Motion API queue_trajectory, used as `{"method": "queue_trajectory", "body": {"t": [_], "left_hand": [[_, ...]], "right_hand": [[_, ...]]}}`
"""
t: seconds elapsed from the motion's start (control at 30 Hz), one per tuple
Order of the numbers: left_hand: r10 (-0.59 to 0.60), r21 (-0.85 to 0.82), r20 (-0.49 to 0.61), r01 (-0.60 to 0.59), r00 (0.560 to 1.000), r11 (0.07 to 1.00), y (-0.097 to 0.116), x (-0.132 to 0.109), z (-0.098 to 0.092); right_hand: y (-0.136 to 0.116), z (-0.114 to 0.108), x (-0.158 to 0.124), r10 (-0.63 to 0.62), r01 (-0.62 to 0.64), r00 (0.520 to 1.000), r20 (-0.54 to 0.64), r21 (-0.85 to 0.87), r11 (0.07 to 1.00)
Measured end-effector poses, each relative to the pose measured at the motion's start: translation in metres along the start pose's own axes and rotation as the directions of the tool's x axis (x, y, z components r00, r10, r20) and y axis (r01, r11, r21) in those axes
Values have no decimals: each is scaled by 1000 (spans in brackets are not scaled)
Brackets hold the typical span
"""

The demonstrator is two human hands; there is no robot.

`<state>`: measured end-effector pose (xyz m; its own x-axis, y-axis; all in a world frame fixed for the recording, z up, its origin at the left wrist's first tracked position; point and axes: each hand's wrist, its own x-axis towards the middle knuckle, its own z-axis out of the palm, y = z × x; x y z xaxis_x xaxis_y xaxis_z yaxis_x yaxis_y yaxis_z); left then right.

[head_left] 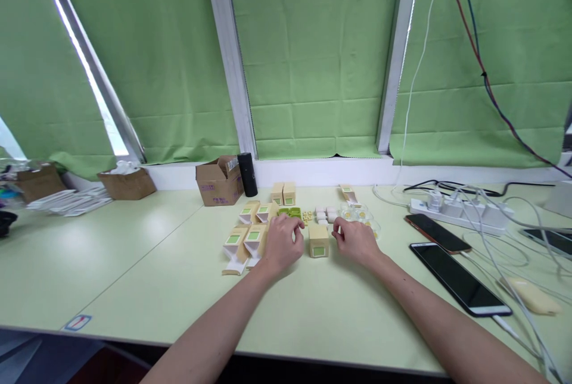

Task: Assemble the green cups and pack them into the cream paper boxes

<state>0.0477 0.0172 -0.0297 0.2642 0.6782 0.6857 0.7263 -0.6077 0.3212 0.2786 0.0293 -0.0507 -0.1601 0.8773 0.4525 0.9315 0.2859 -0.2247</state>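
Observation:
A closed cream box with a green label [319, 242] stands between my hands. My left hand [285, 241] is just left of it, fingers curled and close together, not touching the box. To its right, my right hand [354, 240] is bent with thumb and index finger near each other. Nothing can be made out in either hand. Several open cream boxes [254, 240] stand left of my left hand. Green pieces [290, 212], small yellow pieces [307, 217], white pieces [326, 215] and clear round containers [356, 212] lie behind the hands.
Two closed cream boxes [283, 193] and another open one [348, 194] stand farther back. A cardboard box [218, 181] and black cylinder [247, 175] are at the back left. Phones [460, 278], cables and a white power strip [460, 215] occupy the right side.

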Motion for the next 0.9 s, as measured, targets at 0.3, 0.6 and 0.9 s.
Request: {"method": "queue_trajectory", "body": {"t": [0.3,0.6,0.9], "left_hand": [[40,96,372,-81,927,992,30,11,-10],[40,195,575,-184,817,963,40,37,-18],[-9,390,464,-196,886,900,8,126,-10]], "right_hand": [[-26,-19,-10,-15,61,941,338,-124,990],[-32,-24,-10,0,68,911,412,-151,986],[-32,-24,-11,-10,87,911,413,-168,982]]}}
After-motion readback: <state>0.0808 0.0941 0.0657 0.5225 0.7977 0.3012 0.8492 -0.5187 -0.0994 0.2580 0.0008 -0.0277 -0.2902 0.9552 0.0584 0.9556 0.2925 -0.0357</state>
